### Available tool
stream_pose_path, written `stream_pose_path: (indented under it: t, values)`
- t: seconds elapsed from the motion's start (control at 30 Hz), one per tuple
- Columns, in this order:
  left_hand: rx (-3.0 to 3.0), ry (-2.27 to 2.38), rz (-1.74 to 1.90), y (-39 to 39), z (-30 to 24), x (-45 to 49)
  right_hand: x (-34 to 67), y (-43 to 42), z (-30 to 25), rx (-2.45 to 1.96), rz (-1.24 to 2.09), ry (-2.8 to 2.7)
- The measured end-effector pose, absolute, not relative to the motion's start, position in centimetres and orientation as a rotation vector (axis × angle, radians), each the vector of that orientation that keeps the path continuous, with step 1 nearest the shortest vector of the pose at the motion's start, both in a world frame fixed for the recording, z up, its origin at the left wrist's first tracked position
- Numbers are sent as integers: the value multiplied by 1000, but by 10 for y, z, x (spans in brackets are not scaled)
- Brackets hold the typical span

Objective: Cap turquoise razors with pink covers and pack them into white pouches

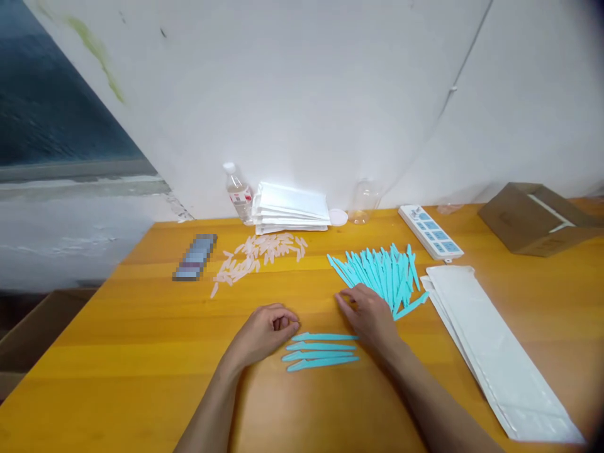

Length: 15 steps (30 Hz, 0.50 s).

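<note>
Several slim turquoise plastic sticks, shaped like eyebrow razors, lie side by side in a row on the table in front of me. My left hand rests at their left ends, its fingers curled in with nothing visible in them. Above the right ends of the row is my right hand, thumb and forefinger apart, beside a larger fanned-out pile of the same turquoise sticks. Part of that pile's near edge is hidden behind the right hand. Small pale pinkish pieces are scattered farther back on the left.
By the wall stand a bottle, stacked white packets, a round lid and a clear jar. A phone lies left. To the right are a power strip, long white envelopes and a cardboard box.
</note>
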<state>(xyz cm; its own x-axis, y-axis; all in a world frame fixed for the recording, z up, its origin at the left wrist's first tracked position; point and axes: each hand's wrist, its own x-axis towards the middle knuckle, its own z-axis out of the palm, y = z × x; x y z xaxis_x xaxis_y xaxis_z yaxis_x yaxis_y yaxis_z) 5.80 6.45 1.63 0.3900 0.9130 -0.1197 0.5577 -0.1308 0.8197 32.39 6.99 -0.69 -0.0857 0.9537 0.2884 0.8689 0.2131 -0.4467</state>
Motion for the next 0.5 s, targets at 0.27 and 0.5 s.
stream_pose_path:
  t: [0.27,0.5]
  values:
    - [1802,1429,725,86,5,56,354,80,-19,-1993,65,-1903]
    - [2063,1689,665,139,6,76,353,83,-9,-1933,318,-1693]
